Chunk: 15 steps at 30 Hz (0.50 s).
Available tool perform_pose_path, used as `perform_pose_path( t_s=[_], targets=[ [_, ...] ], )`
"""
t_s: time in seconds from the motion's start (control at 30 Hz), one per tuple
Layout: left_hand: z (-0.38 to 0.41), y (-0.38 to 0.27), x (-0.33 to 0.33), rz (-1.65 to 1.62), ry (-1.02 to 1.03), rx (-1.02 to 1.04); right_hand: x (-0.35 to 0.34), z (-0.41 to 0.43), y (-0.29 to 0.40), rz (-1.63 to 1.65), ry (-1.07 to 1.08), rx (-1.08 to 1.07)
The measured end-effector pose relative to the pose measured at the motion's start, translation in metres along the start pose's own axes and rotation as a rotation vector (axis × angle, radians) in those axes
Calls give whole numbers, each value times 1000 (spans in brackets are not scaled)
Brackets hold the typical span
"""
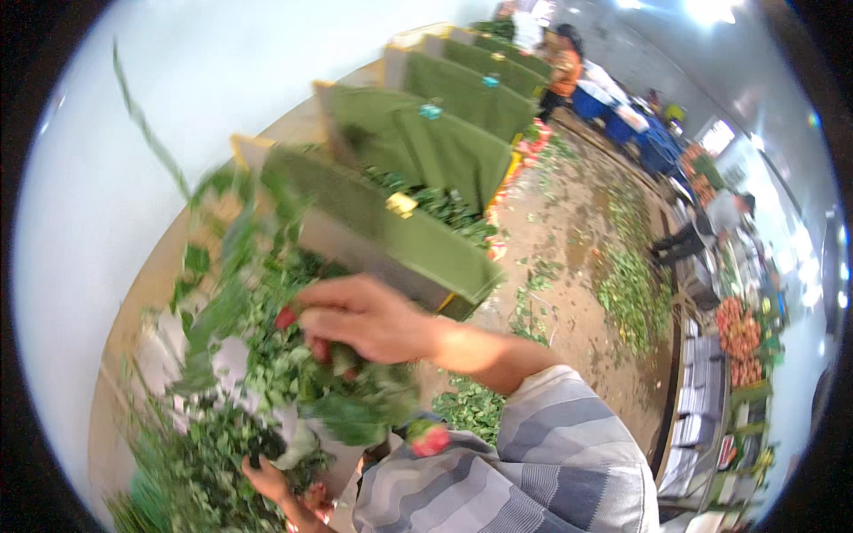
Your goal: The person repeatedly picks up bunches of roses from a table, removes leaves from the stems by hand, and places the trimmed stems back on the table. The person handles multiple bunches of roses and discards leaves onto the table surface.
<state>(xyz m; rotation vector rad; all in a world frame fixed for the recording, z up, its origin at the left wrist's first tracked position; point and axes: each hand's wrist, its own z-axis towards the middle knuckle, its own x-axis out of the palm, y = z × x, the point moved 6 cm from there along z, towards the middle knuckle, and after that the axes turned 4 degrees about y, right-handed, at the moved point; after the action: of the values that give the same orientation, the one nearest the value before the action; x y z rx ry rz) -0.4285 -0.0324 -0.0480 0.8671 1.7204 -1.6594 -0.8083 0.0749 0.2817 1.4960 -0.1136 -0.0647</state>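
My right hand (363,323), blurred by motion, is closed around a leafy rose stem in front of me. A pink rose bloom (430,440) shows near my striped sleeve, and blurred long leaves (223,293) extend beyond the hand to the upper left. Something small and red (286,318) is at my fingertips; I cannot tell what it is. Lower down, my left hand (266,478) touches a heap of cut rose foliage (213,453). Whether its fingers grip a stem is hidden among the leaves.
Green cloth-covered dividers (393,233) stand in a row ahead, with leafy stems between them and rose blooms (496,250) along their right ends. Leaf litter (630,293) covers parts of the floor (566,233). Two people (565,66) (716,216) are farther off. Rose bunches (736,333) are at right.
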Motion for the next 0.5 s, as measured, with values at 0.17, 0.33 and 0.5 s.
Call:
perform_pose_path(
  t_s=[0.17,0.33,0.5],
  targets=[
    [-1,5,-8,-300,168,-193,-175,-100,150,-920,-856,-400],
    [34,26,-4,139,224,231,-355,-103,152,-1294,-1113,-144],
    [26,-28,-74,-10,-4,-4,-454,16,9,-1457,-677,244]
  ],
)
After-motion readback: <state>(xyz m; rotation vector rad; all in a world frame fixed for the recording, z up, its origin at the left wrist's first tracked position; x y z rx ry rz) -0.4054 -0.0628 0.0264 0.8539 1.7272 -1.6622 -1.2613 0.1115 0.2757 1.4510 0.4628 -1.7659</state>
